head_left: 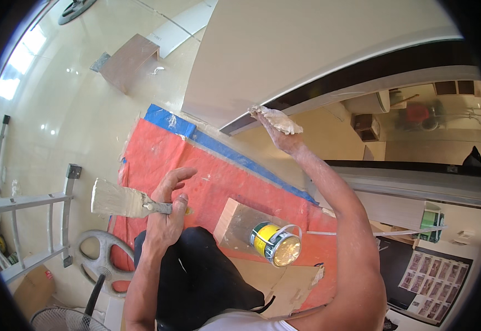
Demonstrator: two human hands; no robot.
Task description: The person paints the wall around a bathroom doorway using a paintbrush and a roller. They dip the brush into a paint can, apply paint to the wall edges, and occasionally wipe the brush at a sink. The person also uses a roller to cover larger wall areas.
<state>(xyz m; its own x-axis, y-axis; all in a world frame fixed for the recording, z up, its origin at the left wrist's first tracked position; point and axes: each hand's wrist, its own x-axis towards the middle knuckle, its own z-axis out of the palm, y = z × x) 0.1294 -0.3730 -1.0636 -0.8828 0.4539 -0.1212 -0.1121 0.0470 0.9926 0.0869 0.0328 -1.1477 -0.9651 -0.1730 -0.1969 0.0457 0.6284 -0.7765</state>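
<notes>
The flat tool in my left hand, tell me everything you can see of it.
The flat tool has a broad, thin head smeared with cream-coloured material, narrowing to a stained grey handle. The coating hides whether the head is blade or bristle. Your left hand grips the handle, and the head points toward the picture's left. Behind it in the view lie the red sheet and pale floor. Nothing else visibly touches it.

Cream-coated brush [129,202], crumpled whitish cloth [282,122]
</notes>
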